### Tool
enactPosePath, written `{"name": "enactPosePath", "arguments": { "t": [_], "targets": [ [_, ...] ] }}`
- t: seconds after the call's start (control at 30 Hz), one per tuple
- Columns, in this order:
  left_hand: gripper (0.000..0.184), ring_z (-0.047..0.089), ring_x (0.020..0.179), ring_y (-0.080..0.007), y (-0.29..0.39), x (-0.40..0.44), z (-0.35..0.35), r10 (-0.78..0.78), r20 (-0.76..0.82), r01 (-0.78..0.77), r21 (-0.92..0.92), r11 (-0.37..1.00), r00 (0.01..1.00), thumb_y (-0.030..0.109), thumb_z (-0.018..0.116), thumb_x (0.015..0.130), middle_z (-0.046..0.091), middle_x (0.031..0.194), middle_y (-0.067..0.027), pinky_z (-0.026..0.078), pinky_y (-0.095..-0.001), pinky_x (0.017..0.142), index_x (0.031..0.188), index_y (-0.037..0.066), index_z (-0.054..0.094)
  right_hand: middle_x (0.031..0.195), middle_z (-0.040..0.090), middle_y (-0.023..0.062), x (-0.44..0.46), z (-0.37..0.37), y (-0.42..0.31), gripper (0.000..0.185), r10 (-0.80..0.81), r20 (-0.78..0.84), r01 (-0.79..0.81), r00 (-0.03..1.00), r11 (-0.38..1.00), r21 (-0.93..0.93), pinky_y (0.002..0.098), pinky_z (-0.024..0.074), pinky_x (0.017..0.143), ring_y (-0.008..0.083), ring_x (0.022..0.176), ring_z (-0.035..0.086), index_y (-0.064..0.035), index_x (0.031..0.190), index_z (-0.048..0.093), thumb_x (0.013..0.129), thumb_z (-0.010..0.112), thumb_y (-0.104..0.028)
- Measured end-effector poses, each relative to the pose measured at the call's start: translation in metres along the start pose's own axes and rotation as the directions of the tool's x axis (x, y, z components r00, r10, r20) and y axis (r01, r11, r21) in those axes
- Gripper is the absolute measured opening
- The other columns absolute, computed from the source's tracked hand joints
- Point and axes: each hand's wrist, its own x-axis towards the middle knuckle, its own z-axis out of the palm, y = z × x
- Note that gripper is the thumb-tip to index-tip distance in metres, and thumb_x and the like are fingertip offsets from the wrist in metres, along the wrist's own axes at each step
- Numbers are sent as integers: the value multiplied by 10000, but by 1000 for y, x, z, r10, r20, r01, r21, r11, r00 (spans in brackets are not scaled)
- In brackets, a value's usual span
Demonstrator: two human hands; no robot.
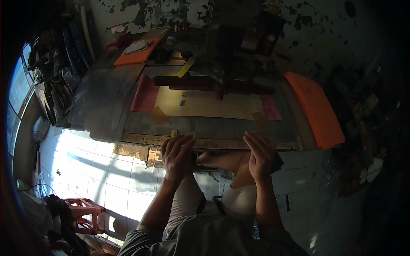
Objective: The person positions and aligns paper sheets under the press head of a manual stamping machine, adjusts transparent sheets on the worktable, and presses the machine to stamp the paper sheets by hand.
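Fingers (pixel 174 146) of L hand (pixel 175 161) + R hand (pixel 262 161) are empty, loosely extended nr worktable (pixel 222 145) edge, white tile flr (pixel 121 175) part-sunlit.

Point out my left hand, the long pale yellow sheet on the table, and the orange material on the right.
Left hand (pixel 176 156): head view, back of the hand.
Pale yellow sheet (pixel 215 105): head view, middle of its surface.
Orange material (pixel 315 110): head view, middle of its top.

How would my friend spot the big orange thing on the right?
Find the big worktable in the middle. Along its right side, past the pale yellow panel, lies a long orange sheet. Unlike the orange piece at back left, it has no crumpled cloth on top.
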Motion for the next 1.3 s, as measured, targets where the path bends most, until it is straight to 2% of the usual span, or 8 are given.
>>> {"name": "enactPosePath", "arguments": {
  "t": [0.27,0.57,0.67,0.83,0.93,1.1,1.23,1.3],
  "targets": [
    [375,710,1203,-262,-2,10,-2,-15,-46,16,6,1000,999,60,789,829,779,1259,-24,480,-459,1078,1196,133,796,1357,766,12,8,1,-5,366,-41,-35,43,999,997,68,465,475,1115,237,1315,689,-97,1285,784,971,652,37],
    [270,747,1108,-225,15,2,-24,139,46,-133,-116,984,989,97,838,844,797,1178,-9,517,-414,1003,1106,160,812,1173,821,103,-22,-29,7,224,-27,-83,35,996,994,102,418,552,997,286,1163,758,-34,1151,806,1004,653,40],
    [249,758,988,-171,24,-6,-45,211,122,-176,-250,952,970,114,850,837,806,1120,26,544,-352,920,1076,175,819,1162,823,112,-49,-52,14,213,-19,56,3,998,964,266,416,552,950,280,1151,761,-31,1134,815,964,750,-140],
    [252,760,935,-163,27,-17,-63,225,312,-29,-527,849,923,174,882,828,812,1056,37,565,-355,869,1072,171,822,1144,822,118,-50,-81,20,324,1,254,-147,967,816,559,428,548,973,278,1176,749,-33,1132,820,943,810,-297],
    [307,759,980,-193,26,-21,-65,231,464,95,-580,809,855,276,908,828,809,1092,31,563,-380,904,1100,163,818,1193,805,118,-23,-58,33,321,107,193,-179,975,897,404,446,523,1055,292,1244,715,-34,1208,797,984,786,-264],
    [473,727,1137,-264,8,21,-73,268,588,182,-594,784,763,398,926,804,788,1229,-20,547,-437,999,1187,147,810,1518,640,141,50,12,71,452,-25,277,-38,961,975,220,489,456,1195,344,1416,589,-30,1363,716,978,807,-250],
    [341,712,1141,-306,-28,61,-45,-57,400,177,-269,947,915,250,885,863,775,1183,-69,544,-461,1010,1154,98,795,1486,639,133,87,46,106,490,-43,393,-41,918,979,202,471,465,1191,340,1406,581,-56,1377,714,949,836,-260],
    [391,687,1210,-334,-52,84,-26,-84,420,150,-126,981,904,240,867,872,753,1231,-105,537,-474,1051,1225,95,783,1396,673,127,95,51,119,495,-26,462,-88,886,971,224,458,482,1165,329,1350,607,-76,1376,723,937,847,-268]
  ]
}}
